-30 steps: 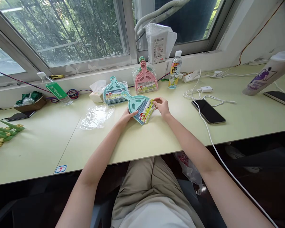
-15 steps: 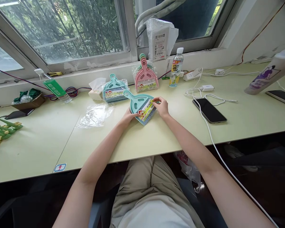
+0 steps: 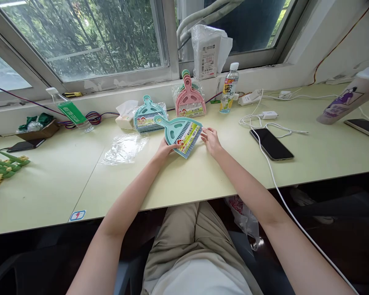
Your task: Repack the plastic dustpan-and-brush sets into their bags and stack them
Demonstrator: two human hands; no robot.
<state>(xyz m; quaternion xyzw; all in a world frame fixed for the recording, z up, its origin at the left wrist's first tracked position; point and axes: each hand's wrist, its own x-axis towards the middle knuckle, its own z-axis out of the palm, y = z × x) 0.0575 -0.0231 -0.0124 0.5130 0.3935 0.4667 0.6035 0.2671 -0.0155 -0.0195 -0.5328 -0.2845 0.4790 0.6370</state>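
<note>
Teal dustpan set in front of pink set, L hand pinching its near edge, R hand half-curled at opp. edge, contact unclear; est. light, stiff, slick plastic, label prob. bendable, handle best hold.

A light-teal plastic dustpan-and-brush set is held tilted mid-scene, its looped handle pointing far left, its wide mouth towards near right. The brush lies nested in the pan, grey-blue bristles facing me, partly covered by a glossy yellow-and-white printed card label lying slantwise.
</note>
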